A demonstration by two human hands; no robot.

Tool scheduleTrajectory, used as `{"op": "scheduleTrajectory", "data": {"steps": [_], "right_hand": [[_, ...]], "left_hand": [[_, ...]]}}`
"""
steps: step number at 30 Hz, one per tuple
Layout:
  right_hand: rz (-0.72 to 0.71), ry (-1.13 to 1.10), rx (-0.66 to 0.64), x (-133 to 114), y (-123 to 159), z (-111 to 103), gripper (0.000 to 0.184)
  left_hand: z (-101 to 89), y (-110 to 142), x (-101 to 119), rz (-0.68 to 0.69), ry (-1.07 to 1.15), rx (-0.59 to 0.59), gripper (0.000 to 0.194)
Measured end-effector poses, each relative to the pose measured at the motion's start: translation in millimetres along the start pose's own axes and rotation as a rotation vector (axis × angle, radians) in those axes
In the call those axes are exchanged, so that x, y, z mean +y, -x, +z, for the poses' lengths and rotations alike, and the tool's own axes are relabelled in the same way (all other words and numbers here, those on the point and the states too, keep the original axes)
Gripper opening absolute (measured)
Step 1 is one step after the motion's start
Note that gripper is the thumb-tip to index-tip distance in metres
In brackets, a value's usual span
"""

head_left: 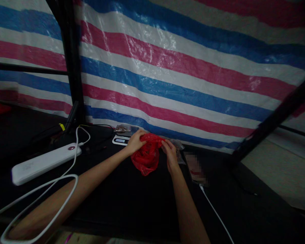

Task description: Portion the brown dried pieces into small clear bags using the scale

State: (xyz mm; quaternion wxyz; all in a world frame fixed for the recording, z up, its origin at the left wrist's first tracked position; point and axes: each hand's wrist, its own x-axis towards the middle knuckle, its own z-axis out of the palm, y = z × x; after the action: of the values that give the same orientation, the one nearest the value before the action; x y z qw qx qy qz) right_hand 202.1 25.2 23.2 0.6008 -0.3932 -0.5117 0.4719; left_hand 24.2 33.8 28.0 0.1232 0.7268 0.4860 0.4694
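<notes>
A crumpled red plastic bag [147, 155] hangs between both hands above the dark table [132, 200]. My left hand [135, 141] grips its upper left edge, fingers curled round the plastic. My right hand [169, 151] pinches the bag's upper right edge. Just behind my left hand lies a small white digital scale [120, 140], with a small clear packet [122, 128] beyond it.
A white power strip [44, 162] with a thick white cable [40, 198] lies at the left. A phone [196, 169] with a white charging cable [216, 213] rests right of the bag. A striped red, white and blue tarp [183, 67] backs the table; black poles [69, 61] stand nearby.
</notes>
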Motion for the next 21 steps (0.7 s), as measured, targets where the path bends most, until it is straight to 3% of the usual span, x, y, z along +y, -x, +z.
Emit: {"op": "scheduleTrajectory", "data": {"steps": [5,7,9,11,14,17,21], "right_hand": [[-0.227,0.280,0.109,8.6,-5.4,-0.6,0.033],[-0.304,0.396,0.159,5.1,-2.4,0.5,0.041],[-0.288,0.461,0.171,-1.5,2.7,1.8,0.046],[-0.188,0.501,0.095,-8.3,8.4,3.5,0.045],[-0.082,0.604,-0.159,-14.6,17.0,7.6,0.054],[-0.123,0.891,-0.390,-17.5,26.3,12.5,0.047],[-0.149,1.290,-0.502,-25.5,36.0,14.2,0.037]], "left_hand": [[-8.8,8.9,-17.2,-0.086,0.012,-0.312,0.054],[-9.4,14.9,-24.2,-0.129,0.011,-0.391,0.053],[-8.6,19.6,-29.7,-0.163,-0.029,-0.424,0.043],[-7.5,22.2,-33.3,-0.200,-0.081,-0.437,0.031],[-7.2,23.7,-34.8,-0.230,-0.136,-0.409,0.028],[-9.3,24.9,-32.3,-0.244,-0.134,-0.366,0.027],[-12.9,27.6,-27.8,-0.240,-0.114,-0.333,0.023]]}}
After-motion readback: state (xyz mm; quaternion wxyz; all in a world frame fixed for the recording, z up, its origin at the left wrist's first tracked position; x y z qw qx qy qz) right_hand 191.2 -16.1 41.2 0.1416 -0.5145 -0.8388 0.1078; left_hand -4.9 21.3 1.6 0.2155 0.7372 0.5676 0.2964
